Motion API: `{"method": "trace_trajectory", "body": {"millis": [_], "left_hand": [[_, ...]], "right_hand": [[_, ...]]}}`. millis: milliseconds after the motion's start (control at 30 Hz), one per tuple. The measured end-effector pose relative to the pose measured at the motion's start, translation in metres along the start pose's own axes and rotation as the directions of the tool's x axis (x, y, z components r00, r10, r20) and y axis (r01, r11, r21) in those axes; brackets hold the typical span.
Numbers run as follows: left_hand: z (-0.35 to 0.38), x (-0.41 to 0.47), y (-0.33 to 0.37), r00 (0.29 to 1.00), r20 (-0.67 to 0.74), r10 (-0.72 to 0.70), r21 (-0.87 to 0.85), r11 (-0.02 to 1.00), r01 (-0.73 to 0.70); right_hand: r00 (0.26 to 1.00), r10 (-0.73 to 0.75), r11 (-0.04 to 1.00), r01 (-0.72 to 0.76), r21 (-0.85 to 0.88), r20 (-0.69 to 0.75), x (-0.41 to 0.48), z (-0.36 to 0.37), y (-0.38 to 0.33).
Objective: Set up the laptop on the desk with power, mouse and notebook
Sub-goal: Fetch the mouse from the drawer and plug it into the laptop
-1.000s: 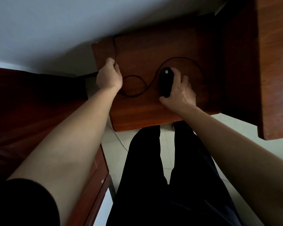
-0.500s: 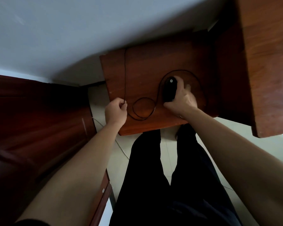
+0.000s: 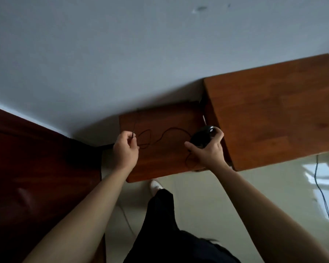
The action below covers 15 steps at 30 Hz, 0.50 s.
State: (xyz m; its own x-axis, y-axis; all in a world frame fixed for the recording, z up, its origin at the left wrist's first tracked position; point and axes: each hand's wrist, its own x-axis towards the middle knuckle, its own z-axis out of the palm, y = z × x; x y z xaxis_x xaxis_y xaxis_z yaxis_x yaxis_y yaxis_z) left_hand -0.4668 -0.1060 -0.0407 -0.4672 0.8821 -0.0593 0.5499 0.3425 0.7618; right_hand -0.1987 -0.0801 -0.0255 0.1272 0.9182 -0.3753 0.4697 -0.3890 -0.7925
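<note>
A black wired mouse [image 3: 202, 136] is lifted at the right edge of a low wooden shelf [image 3: 160, 164]. My right hand [image 3: 207, 150] grips it from below, fingers curled round its body. Its thin black cable [image 3: 171, 130] loops across the shelf to my left hand [image 3: 124, 149], which pinches the cable between thumb and fingertips. A higher wooden desk top [image 3: 273, 114] stands to the right of the shelf. No laptop or notebook is in view.
A dark red-brown wooden panel [image 3: 36, 168] fills the left side. A white wall [image 3: 141, 54] lies behind the shelf and desk. Pale floor tiles [image 3: 207, 196] lie below, with a dark cable [image 3: 323, 198] trailing at the right. My black-clad legs [image 3: 165, 224] and a white shoe [image 3: 156, 185] stand in front.
The view has swung up and to the right, showing more wall and desk top. My right hand has lifted the mouse off the shelf toward the desk. The cable loop has stretched out.
</note>
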Motion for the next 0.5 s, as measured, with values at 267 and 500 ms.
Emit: {"method": "trace_trajectory", "body": {"millis": [267, 500], "left_hand": [[-0.024, -0.081, 0.156, 0.945, -0.254, 0.204, -0.120, 0.963, -0.240], [0.016, -0.161, 0.340, 0.858, -0.249, 0.450, -0.267, 0.819, -0.508]], "right_hand": [[0.961, -0.269, 0.909, 0.277, 0.310, -0.068, -0.072, -0.153, -0.012], [0.849, -0.399, 0.777, 0.514, 0.365, -0.346, -0.148, -0.318, 0.003]]}}
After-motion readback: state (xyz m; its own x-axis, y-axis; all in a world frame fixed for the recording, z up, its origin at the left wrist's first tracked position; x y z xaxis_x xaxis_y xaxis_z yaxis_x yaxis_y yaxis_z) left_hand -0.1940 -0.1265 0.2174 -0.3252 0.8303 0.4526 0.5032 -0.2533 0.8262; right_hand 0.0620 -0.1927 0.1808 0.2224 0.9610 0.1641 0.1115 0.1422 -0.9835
